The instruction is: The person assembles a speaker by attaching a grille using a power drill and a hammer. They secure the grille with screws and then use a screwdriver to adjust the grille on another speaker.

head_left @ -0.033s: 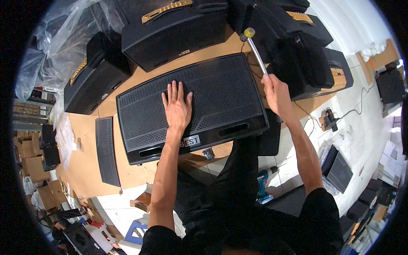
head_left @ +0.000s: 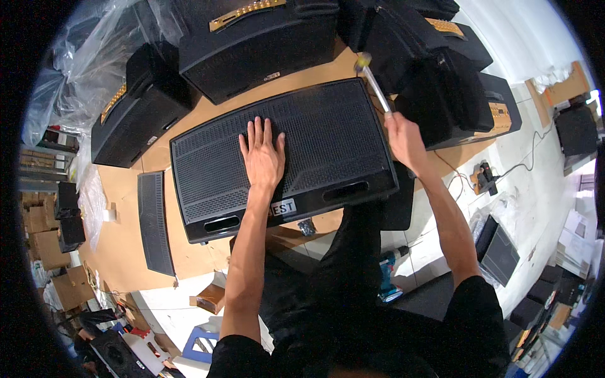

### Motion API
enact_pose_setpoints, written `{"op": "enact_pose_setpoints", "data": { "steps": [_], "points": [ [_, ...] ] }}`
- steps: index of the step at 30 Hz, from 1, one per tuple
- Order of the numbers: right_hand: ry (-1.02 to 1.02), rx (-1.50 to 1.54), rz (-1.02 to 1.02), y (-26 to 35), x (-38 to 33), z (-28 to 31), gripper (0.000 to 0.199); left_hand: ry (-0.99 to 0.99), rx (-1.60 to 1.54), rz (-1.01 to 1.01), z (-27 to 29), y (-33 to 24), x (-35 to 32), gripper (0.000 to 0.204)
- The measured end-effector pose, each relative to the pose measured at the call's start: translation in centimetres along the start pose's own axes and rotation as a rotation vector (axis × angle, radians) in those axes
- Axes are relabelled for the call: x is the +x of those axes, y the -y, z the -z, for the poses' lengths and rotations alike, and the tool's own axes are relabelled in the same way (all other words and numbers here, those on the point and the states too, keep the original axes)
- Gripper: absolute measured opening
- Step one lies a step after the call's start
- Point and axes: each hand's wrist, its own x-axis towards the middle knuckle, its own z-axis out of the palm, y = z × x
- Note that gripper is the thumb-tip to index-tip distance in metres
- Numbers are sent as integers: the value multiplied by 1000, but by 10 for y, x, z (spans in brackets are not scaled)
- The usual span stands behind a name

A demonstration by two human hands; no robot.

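While the left hand (head_left: pixel 263 164) is resting flat, fingers spread, on a black speaker grille (head_left: pixel 328 138) lying crosswise, the right hand (head_left: pixel 405 140), just off its right edge, is gripping a yellow-headed mallet (head_left: pixel 376 88) near its far right corner.

A loudspeaker workshop: several black speaker cabinets (head_left: pixel 258 66) line the far side, clear plastic sheeting (head_left: pixel 66 94) drapes far left, cardboard boxes (head_left: pixel 51 250) pile up left, a teal cordless drill (head_left: pixel 389 280) near right.

One mallet (head_left: pixel 375 87), one power drill (head_left: pixel 387 276)
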Motion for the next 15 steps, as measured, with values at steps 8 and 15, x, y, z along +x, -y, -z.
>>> {"op": "enact_pose_setpoints", "data": {
  "steps": [8,15],
  "points": [
    [-131,122,41,8,9,9,33,6,19,21,2,3,-5,51],
    [88,-183,52,-29,15,-8,41,-8,-21,6,0,-5,4,50]
  ]
}}
